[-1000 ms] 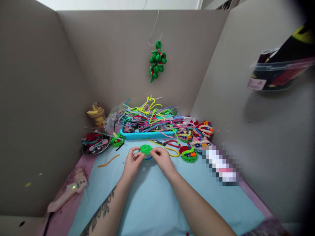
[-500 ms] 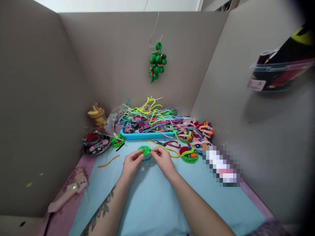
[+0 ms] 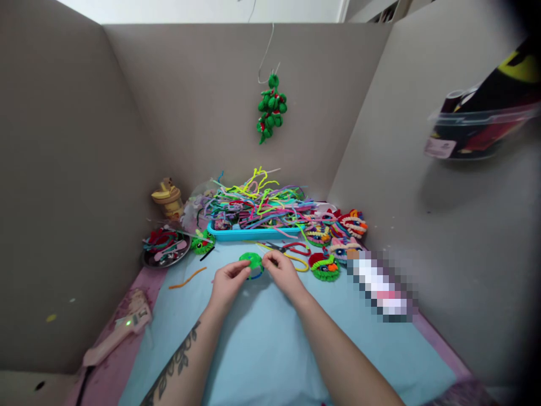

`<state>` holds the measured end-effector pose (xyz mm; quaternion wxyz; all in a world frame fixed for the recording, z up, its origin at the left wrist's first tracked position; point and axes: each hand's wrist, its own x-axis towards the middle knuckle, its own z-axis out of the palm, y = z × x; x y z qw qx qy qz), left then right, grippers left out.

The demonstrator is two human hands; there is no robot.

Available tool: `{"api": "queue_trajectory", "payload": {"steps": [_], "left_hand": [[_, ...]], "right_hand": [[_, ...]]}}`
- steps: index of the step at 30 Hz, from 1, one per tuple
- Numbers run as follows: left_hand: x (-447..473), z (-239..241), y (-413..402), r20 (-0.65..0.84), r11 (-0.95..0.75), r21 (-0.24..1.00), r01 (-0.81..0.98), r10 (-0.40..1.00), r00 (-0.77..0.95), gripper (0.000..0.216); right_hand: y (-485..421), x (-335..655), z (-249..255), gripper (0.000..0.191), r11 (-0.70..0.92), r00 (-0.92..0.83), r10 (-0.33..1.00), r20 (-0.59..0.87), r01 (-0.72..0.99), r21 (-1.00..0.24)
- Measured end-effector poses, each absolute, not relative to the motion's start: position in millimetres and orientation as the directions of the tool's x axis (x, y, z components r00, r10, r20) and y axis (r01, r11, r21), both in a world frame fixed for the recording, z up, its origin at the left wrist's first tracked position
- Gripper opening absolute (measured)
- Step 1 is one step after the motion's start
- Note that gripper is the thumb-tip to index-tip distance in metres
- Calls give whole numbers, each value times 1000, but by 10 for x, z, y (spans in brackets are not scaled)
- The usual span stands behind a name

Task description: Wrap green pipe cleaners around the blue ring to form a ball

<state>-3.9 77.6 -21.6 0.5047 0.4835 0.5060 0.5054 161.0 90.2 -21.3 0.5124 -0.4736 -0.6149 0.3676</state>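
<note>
A small round green pipe-cleaner piece (image 3: 251, 261) with a blue bit under it is held between both hands above the light blue mat (image 3: 262, 344). My left hand (image 3: 228, 282) pinches its left edge with thumb and fingers closed. From the right, my right hand (image 3: 282, 269) pinches the other edge, fingers curled. The two hands nearly touch.
A turquoise tray (image 3: 253, 232) heaped with coloured pipe cleaners sits behind the hands. Finished fuzzy pieces (image 3: 324, 266) and red-handled scissors (image 3: 291, 247) lie to the right. A dark dish (image 3: 164, 251) and a green fuzzy figure (image 3: 202, 242) sit at left, a pink glue gun (image 3: 118, 330) near left. Cardboard walls surround.
The two hands have drawn closer together around the green piece, and it has turned a little between the fingers.
</note>
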Motion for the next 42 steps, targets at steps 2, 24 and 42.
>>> {"api": "queue_trajectory", "payload": {"steps": [2, 24, 42], "left_hand": [[-38, -219, 766, -2, 2, 999, 36, 1000, -20, 37], [-60, -151, 795, -35, 15, 995, -101, 979, -199, 35], [-11, -171, 747, 35, -35, 999, -3, 996, -84, 29]], "right_hand": [[902, 1598, -218, 13, 300, -3, 952, 307, 229, -926], [857, 1617, -218, 15, 464, 10, 834, 552, 528, -711], [879, 1517, -210, 25, -125, 46, 987, -155, -386, -914]]}}
